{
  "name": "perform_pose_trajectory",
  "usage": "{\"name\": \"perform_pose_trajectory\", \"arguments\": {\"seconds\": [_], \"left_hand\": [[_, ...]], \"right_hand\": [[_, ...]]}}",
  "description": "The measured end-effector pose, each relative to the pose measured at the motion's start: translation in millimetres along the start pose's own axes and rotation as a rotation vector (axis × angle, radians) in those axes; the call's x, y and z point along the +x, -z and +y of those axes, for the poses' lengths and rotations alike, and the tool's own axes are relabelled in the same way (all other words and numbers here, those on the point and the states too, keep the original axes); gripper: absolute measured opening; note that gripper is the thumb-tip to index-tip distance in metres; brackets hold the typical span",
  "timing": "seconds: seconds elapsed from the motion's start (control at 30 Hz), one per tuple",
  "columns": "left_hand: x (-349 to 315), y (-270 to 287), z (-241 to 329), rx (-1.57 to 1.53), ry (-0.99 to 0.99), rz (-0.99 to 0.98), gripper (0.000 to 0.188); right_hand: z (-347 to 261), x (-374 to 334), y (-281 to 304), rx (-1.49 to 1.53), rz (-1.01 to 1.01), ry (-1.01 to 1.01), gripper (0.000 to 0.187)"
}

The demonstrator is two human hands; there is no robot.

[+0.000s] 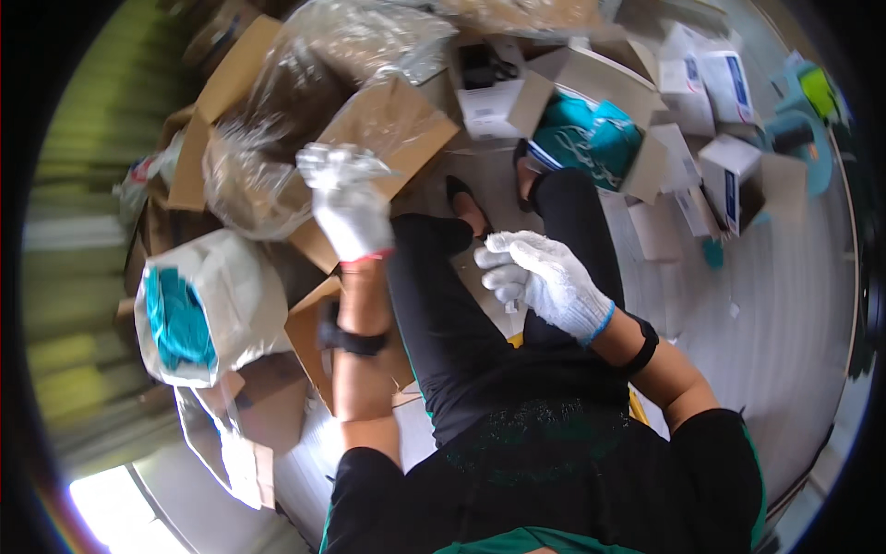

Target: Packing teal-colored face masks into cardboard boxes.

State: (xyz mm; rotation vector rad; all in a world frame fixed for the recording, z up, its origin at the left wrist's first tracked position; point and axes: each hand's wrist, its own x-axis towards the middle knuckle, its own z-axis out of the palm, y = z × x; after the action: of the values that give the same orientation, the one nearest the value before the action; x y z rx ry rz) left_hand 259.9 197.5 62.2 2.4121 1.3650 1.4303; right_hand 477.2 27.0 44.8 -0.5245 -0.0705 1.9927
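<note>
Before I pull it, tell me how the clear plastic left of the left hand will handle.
The clear plastic would probably flop, since it sags in loose wrinkles. Being thin enough to see through, it's likely light. Its glossy sheen suggests it may slip.

Rough-knit R glove (558, 291), glossy plast. film (374, 42)

Perhaps a workroom: clustered cartons (401, 129)
</note>
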Motion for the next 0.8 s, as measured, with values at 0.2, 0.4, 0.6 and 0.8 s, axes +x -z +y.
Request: {"name": "perform_pose_trajectory", "arguments": {"seconds": [0.2,0.4,0.6,0.8], "left_hand": [[134.4,29.2,-131.4,-0.498,0.569,-0.27,0.04],[127.6,26.1,-224.3,0.58,0.623,-0.598,0.067],[44.7,-13.1,-176.0,0.552,0.387,-0.511,0.065],[-8.3,-3.4,-116.9,0.515,0.251,-0.401,0.058]], "right_hand": [[-45.4,-30.4,66.8,-0.252,0.379,0.248,0.021],[-128.6,-11.4,134.8,-0.6,0.683,0.439,0.021],[-215.5,51.7,223.6,-1.762,1.24,0.347,0.057],[-265.2,109.3,228.6,-2.236,1.308,0.244,0.081]]}}
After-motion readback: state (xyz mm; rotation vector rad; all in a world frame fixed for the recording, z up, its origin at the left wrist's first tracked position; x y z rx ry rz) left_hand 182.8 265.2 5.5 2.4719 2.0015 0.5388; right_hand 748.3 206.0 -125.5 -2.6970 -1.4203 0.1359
